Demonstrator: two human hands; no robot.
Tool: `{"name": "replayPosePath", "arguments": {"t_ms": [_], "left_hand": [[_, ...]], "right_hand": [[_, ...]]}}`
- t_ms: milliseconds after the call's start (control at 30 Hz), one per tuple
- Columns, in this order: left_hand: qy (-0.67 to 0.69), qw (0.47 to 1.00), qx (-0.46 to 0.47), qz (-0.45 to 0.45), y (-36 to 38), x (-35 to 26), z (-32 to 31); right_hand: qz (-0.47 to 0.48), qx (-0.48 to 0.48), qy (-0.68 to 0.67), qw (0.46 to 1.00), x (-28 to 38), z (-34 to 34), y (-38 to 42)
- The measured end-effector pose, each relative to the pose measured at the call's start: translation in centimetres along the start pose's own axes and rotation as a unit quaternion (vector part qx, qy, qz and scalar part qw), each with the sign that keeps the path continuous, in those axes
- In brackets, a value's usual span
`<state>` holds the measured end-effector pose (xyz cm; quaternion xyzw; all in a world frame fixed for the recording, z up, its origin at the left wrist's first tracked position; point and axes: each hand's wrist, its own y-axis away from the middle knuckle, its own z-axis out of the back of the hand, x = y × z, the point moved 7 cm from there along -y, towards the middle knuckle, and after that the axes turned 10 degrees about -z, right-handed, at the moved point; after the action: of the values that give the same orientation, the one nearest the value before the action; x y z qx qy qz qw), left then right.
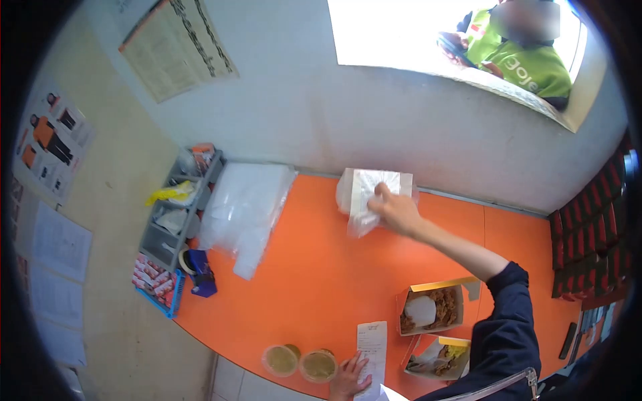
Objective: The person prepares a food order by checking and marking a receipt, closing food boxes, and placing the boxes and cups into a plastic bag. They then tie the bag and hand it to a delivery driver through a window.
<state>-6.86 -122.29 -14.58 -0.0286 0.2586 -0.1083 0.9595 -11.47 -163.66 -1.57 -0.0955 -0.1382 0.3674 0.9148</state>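
My right hand (pixel 394 212) reaches to the back of the orange table, its fingers curled together over a white stack in clear plastic wrap (pixel 406 184). Whether they pinch the wrap or a sheet from the stack is hard to see. Near the front edge, my left hand (pixel 348 379) rests with fingers spread on a printed receipt (pixel 372 337). Just left of it stand two lidded clear cups of greenish liquid, one cup (pixel 319 365) close by and another cup (pixel 281 359) beyond. Two open food boxes lie below my right arm: a box with rice and fried chicken (pixel 431 311) and another box with greens (pixel 438 357).
Clear plastic bags (pixel 247 200) lie at the back left beside a grey compartment organizer (pixel 164 234). A blue tape dispenser (pixel 202 274) and a blue basket of small packets (pixel 158 284) are nearby. Dark boxes (pixel 588 240) are stacked at right. A person in green (pixel 535 70) stands outside the window.
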Motion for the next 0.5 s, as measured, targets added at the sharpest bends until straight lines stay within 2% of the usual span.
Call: {"name": "replayPosePath", "arguments": {"t_ms": [133,233,500], "left_hand": [[0.013,1.000,0.011,-0.006,0.4,0.5,-1.2],[0.021,1.000,0.015,-0.007,0.5,0.9,-1.4],[0.027,0.999,0.022,0.002,1.0,1.5,-2.7]], "right_hand": [[0.106,-0.060,0.047,0.991,4.3,-0.8,4.7],[0.126,-0.100,0.063,0.985,5.5,-1.3,6.1],[0.152,-0.062,0.072,0.984,6.1,-2.5,7.6]]}}
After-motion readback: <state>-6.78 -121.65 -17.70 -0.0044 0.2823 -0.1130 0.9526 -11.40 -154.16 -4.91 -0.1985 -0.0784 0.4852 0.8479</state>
